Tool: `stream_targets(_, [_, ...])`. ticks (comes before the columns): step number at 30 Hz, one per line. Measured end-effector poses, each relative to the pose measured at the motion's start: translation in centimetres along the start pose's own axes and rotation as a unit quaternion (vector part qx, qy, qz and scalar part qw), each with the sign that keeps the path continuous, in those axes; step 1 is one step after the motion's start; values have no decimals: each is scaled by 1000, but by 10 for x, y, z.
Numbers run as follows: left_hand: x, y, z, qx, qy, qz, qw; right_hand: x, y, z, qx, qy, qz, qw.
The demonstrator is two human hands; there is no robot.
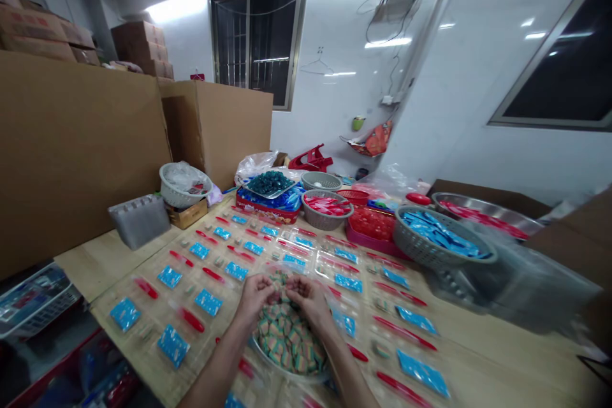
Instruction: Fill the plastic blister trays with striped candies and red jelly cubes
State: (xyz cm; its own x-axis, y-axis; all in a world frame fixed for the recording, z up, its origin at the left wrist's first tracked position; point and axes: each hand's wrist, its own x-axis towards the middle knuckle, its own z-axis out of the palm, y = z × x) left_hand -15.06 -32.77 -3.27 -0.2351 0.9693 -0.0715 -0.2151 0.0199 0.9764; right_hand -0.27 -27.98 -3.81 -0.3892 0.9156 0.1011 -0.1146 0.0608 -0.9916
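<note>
Both hands are over a round bowl heaped with small striped pieces in green, pink and cream. My left hand has its fingers bent and pinched at the bowl's far side. Close beside it, my right hand is likewise closed, fingertips pointing inward. Whatever lies between the fingertips is too small and blurred to name. Around the bowl, clear plastic trays spread over the table, holding blue packets, slim red pen-like tools and small striped pieces.
A grey basket of blue packets stands at the right, beside a pink tub of red pieces. Farther back are a basket of red-and-pink packets and a tray of dark teal pieces. Cardboard panels border the left.
</note>
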Motion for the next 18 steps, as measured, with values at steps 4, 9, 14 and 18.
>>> stream_targets(4, [0, -2, 1, 5, 9, -21, 1000, -1, -4, 0, 22, 19, 15, 999])
stream_targets(9, [1, -6, 0, 22, -23, -33, 999, 0, -2, 2, -6, -8, 18, 1000])
stream_targets(14, [1, -9, -1, 16, -22, -39, 999, 0, 3, 2, -91, -9, -20, 996])
stream_targets(18, [0, -7, -1, 26, -29, -33, 999, -2, 2, 3, -160, -8, -42, 986])
